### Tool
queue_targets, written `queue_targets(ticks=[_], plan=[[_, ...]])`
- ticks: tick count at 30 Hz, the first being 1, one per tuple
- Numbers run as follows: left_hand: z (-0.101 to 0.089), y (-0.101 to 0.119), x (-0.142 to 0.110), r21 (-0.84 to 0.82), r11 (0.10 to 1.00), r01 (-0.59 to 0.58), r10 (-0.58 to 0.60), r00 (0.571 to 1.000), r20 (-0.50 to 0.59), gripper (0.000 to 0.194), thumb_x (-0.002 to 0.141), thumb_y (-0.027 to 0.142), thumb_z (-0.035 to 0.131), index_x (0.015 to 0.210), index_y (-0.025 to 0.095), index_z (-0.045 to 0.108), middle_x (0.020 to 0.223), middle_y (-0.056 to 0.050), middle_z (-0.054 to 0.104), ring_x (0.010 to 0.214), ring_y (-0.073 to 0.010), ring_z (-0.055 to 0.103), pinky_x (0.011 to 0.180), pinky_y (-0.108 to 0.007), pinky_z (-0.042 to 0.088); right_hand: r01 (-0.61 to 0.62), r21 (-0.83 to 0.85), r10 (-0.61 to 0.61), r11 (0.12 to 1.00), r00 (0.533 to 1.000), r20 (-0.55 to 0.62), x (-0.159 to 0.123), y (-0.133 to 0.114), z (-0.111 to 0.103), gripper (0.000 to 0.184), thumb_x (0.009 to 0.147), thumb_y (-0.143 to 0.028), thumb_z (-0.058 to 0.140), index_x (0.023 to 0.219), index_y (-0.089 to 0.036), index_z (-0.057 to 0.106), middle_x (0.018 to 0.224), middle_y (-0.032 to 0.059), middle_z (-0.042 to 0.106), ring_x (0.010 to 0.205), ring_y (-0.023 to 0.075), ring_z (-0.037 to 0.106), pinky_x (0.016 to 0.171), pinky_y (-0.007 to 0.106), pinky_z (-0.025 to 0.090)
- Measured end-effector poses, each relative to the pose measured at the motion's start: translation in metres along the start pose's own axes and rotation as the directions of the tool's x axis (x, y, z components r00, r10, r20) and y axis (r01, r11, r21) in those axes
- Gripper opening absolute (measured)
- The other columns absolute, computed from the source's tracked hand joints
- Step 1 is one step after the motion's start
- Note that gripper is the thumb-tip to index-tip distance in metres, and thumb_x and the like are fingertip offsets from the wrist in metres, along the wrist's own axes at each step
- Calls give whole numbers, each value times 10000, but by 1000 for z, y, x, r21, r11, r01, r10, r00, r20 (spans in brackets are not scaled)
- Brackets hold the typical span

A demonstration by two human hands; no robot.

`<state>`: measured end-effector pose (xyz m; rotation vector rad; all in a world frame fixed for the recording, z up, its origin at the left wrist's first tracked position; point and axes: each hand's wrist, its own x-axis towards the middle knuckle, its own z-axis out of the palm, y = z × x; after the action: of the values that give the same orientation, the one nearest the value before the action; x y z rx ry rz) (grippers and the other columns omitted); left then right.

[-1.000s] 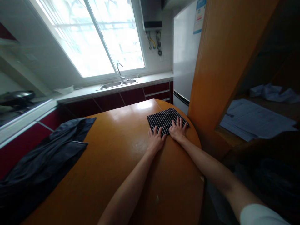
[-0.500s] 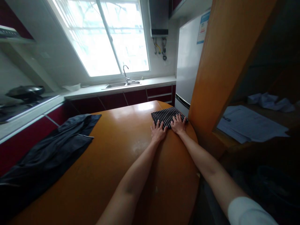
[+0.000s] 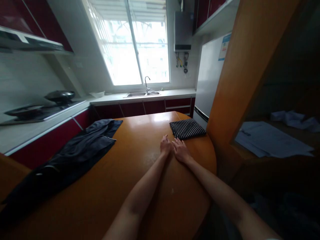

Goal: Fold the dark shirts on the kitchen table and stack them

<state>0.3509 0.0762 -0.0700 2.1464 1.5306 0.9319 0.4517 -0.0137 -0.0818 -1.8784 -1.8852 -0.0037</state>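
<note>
A black cloth with white stripes (image 3: 188,128), folded into a flat, roughly four-sided piece, lies at the far right end of the table. Just in front of its near left corner is my right hand (image 3: 181,150), palm down with the fingers stretched out, holding nothing. Beside it, to the left, my left hand (image 3: 165,146) is turned partly on its side over the tabletop, its fingers loosely bent and partly hidden; nothing shows in it. A dark garment with thin white trim (image 3: 82,150) lies spread along the table's left side, apart from both hands.
The brown wooden table (image 3: 140,173) has a rounded right end. Beyond it runs a white counter with a sink (image 3: 142,94). A wok (image 3: 60,96) stands on the stove at left. A white fridge (image 3: 208,76) and a wooden post (image 3: 230,93) border the right, near papers (image 3: 270,138).
Both hands have come off the striped cloth and moved back toward me, drawing closer together. The cloth stays folded at the table's end. The view has shifted a little left and up.
</note>
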Motion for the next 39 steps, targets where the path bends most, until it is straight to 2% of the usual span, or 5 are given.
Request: queue_targets(ticks=[8, 15, 26, 34, 39], plan=[[1, 2, -19, 195, 963, -188, 155, 973, 172, 780, 931, 451, 610, 1586, 188, 280, 1565, -197, 407, 1483, -364, 314, 1196, -515, 252, -433, -165, 373, 886, 878, -298, 19, 70, -23, 554, 993, -310, 353, 1513, -135, 424, 1642, 167, 266, 1535, 308, 116, 1196, 585, 109], [24, 33, -2, 177, 942, -284, 237, 940, 245, 723, 939, 484, 601, 1579, 366, 287, 1692, -94, 123, 1505, -378, 250, 1196, -531, 251, -522, -224, 481, 823, 850, -216, 37, 111, -30, 616, 1007, -453, 327, 1559, -181, 365, 1668, 163, 183, 1538, 343, 65, 1179, 631, 71], [61, 38, 34, 198, 922, -333, 275, 923, 270, 562, 996, 419, 483, 1527, 243, 423, 1684, -94, 147, 1486, -336, 298, 1236, -467, 227, -632, -169, 625, 756, 774, -102, 62, 136, -23, 683, 992, -557, 279, 1584, -218, 323, 1681, 173, 105, 1520, 437, 21, 1120, 727, 87], [63, 42, 38, 212, 920, -330, 266, 922, 282, 620, 980, 526, 471, 1531, 247, 413, 1674, -90, 194, 1495, -367, 262, 1233, -490, 209, -605, -191, 580, 773, 796, -174, 65, 135, -27, 652, 1003, -500, 307, 1563, -171, 362, 1676, 181, 131, 1527, 417, 10, 1130, 726, 47], [55, 43, 27, 238, 934, -266, 195, 939, 284, 664, 989, 582, 373, 1557, 238, 377, 1647, -95, 289, 1516, -396, 198, 1231, -528, 173, -264, -191, 268, 945, 963, -5, 60, 120, -32, 541, 1034, -387, 295, 1506, -178, 457, 1627, 122, 329, 1525, 243, 196, 1218, 536, 63]])
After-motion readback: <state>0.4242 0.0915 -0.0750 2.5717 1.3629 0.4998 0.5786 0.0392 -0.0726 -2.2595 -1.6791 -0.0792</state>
